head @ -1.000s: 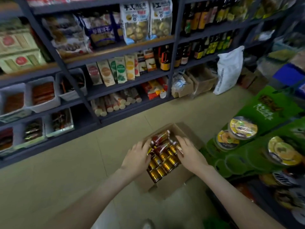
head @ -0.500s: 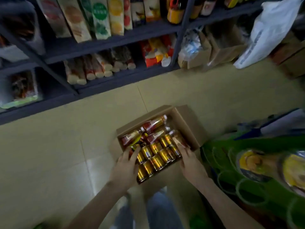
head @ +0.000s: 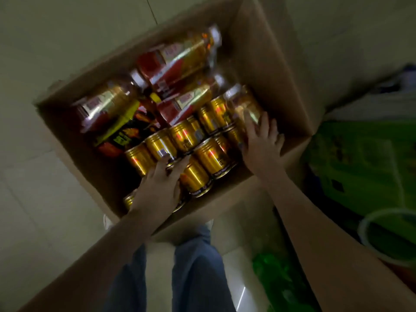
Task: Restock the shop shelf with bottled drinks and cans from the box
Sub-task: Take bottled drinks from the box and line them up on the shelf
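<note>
Box (head: 270, 64) on floor, mid-frame. Cans (head: 211, 158) lie on sides, lower half, axes upper left to lower right; bottles (head: 180, 57) above. My left grip (head: 157, 188) nearest, fingers over one can, closure unclear. My right grip (head: 261, 145) spread flat, right row.

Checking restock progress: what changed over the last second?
The view dropped close over the box; the shelf left sight. Left hand shifted onto the near cans; right hand lies spread against a bottle at the right. Nothing lifted out; box stayed put.
</note>
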A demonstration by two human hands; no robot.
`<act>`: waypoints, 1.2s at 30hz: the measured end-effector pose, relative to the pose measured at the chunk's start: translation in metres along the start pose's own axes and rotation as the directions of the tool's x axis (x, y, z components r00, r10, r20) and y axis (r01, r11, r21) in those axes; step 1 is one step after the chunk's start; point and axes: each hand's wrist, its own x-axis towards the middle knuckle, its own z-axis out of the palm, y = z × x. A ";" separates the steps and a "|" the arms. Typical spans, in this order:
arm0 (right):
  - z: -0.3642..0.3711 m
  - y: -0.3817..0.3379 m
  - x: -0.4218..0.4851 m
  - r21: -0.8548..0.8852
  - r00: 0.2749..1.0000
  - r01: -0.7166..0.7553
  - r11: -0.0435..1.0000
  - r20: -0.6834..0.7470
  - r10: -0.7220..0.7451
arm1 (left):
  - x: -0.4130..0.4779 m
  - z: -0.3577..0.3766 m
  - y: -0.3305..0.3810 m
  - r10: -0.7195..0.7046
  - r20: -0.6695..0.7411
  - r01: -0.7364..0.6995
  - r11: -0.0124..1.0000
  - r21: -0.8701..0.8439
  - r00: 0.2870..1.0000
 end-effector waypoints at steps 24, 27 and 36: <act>-0.089 -0.197 -0.094 0.763 0.951 0.239 0.600 -0.058 -0.305 | -0.002 -0.118 -0.030 -0.372 0.054 0.105 0.118 -0.987 0.926; -0.099 -0.199 -0.075 0.919 0.921 0.034 0.393 0.123 -0.369 | -0.007 -0.137 -0.072 -0.368 -0.016 0.051 0.174 -0.983 0.930; -0.076 -0.227 0.067 0.929 0.877 -0.305 0.210 0.188 0.443 | 0.002 -0.136 -0.147 -0.392 -0.016 0.035 0.123 -0.992 0.920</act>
